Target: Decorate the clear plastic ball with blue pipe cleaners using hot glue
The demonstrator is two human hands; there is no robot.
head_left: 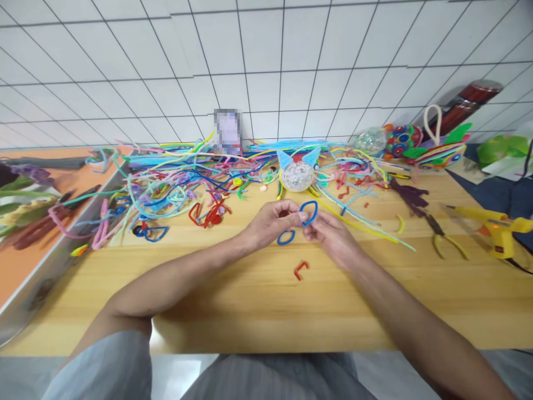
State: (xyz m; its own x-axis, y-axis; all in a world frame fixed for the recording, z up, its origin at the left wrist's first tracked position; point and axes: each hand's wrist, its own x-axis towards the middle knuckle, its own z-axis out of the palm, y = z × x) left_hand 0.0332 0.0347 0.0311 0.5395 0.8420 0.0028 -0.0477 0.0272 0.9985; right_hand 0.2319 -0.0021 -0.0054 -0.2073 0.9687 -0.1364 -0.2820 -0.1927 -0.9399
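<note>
White tiled wall [258, 47] at the far side, with wooden table [233, 311] up against it and fuzzy pipe cleaners [166, 203] strewn along the far edge and over to the left. At the middle, blue pipe-cleaner loop [308, 203], pinched by the fingertips of left hand [268, 224] and right hand [331, 233] together. Just beside the left hand, on the near side, second blue loop [285, 243]; hard to tell if touching. Nearer, red bent pipe cleaner [301, 271] lying on the wood.

Biggest worry: wire likely soft. Too hard a pinch, and maybe a squashed loop; too loose, and maybe a dropped one. Also a risk of poked fingertips from wire ends, with bare skin so close. Easy, too, to brush the second loop away with the side of the left hand.

Just past the fingers, clear wrinkly ball [297, 176] with blue pointy ears [284, 160]: perhaps quick to roll from a bump of the knuckles. Off to the right, yellow glue gun [502, 239] with a small orange glow, maybe hot: possible burn from a wide swing of the right arm. Left of it, pliers [438, 230], also easy to knock.
</note>
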